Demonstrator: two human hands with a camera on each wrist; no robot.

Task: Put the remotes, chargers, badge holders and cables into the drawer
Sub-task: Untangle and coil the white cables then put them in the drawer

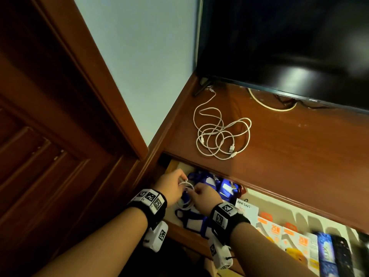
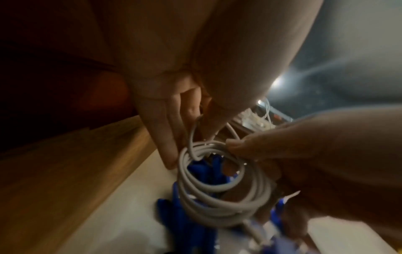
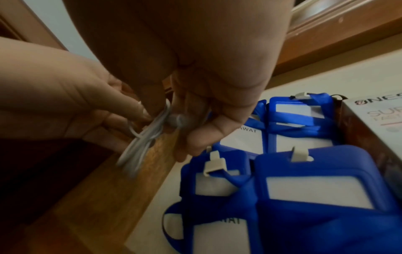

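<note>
Pinching a coiled white cable (image 2: 217, 185) with both my left hand (image 1: 171, 183) and right hand (image 1: 203, 196), I hold it over the blue badge holders (image 3: 304, 180) inside the open drawer (image 1: 269, 202).

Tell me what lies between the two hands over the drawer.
A coiled white cable: the left hand and right hand each pinch it, above the blue badge holders. The left wrist view shows it best.
</note>
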